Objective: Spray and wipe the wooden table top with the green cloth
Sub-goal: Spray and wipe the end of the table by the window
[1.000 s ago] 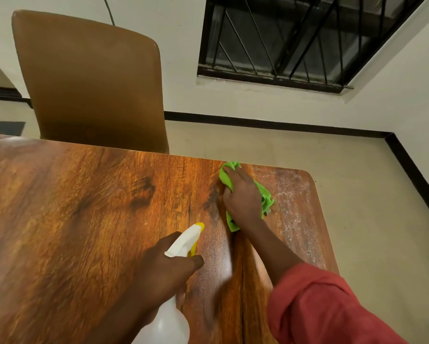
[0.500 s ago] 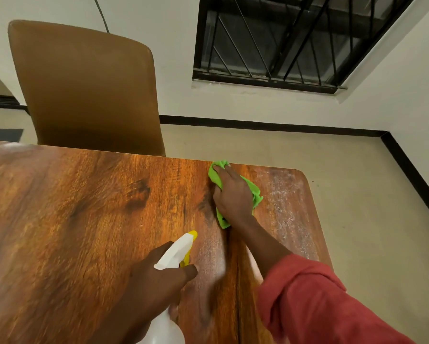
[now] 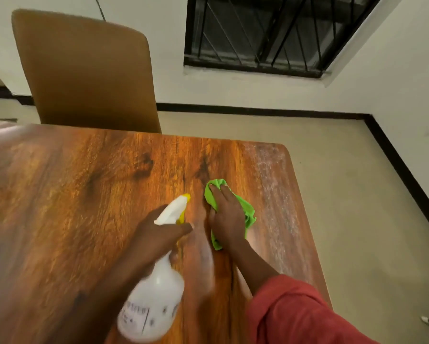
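Right hand apparently flat on green cloth

Bench wood is shining glossy w/ dark grain, right strip looking dull & whitish. Cloth is showing soft fabric. Bottle is looking smooth, translucent plastic. Chair is looking matt.

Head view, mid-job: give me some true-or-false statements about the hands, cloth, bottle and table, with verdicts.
1. The right hand presses the green cloth onto the wooden table top. True.
2. The left hand is empty. False: it grips the spray bottle.
3. A whitish streaky band runs along the table's right edge. True.
4. The cloth lies on the table's far right corner. False: it lies further in, beside the bottle's nozzle.
5. The chair stands at the table's right side. False: it stands behind the far edge.
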A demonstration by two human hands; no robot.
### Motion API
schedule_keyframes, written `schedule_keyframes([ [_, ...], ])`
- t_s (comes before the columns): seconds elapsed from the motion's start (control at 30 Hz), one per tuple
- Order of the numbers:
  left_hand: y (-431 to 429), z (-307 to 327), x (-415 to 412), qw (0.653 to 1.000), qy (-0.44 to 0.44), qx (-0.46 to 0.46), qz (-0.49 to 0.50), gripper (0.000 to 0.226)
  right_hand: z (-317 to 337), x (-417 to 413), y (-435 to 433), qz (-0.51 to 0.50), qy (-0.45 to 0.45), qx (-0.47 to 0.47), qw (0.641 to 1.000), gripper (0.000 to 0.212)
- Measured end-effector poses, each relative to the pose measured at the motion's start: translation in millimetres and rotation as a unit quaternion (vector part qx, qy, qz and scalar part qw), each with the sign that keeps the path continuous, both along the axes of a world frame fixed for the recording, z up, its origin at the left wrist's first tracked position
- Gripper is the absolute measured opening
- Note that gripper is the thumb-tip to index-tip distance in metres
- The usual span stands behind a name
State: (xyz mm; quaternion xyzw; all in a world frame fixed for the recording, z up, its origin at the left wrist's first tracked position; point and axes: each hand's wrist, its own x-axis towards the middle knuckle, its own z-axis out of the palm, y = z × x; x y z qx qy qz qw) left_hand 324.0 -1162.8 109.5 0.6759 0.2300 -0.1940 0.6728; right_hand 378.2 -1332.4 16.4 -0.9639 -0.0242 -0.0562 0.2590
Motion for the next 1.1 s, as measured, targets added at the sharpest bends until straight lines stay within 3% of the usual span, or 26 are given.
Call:
schedule_keyframes([
  [0.1, -1.0, 15.7, -10.5, 1.0, -0.012, -0.005, -0.009, 0.06, 1.0, -84.2, 9.5, 0.025, 0.016, 0.032, 0.999, 0.06],
  [0.33, 26.4, 18.5, -51.2, 0.999, 0.035, -0.008, -0.025, 0.059, -2.3, -247.2, -2.0, 0.13, 0.029, -0.025, 0.991, 0.064],
  [0.47, 50.2, 27.6, -74.4, 0.999, 0.032, 0.001, -0.027, 0.055, 6.3, -205.3, -3.7, -0.038, 0.049, 0.023, 0.998, 0.071],
  [0.53, 61.5, 29.3, -81.9, 0.999, 0.025, 0.007, -0.045, 0.056, 6.1, -172.0, 15.8, -0.073, 0.065, 0.038, 0.995, 0.069],
  [0.73, 73.9, 26.5, -94.6, 0.998, 0.024, 0.03, -0.054, 0.058, 2.4, -201.5, 96.0, 0.086, 0.086, 0.041, 0.992, 0.058],
  [0.87, 71.7, 36.0, -94.4, 0.998, 0.035, 0.023, -0.053, 0.058, 17.9, -240.5, 90.7, 0.167, 0.101, 0.021, 0.981, 0.049],
  [1.0, 71.0, 43.7, -105.8, 0.996, 0.036, 0.027, -0.072, 0.059, 52.8, -247.5, 64.9, 0.017, 0.206, 0.219, 0.954, 0.049],
  [1.1, 63.8, 47.7, -120.4, 0.995, 0.033, 0.022, -0.094, 0.057, 70.4, -252.4, 29.7, -0.13, 0.288, 0.403, 0.859, 0.041],
])
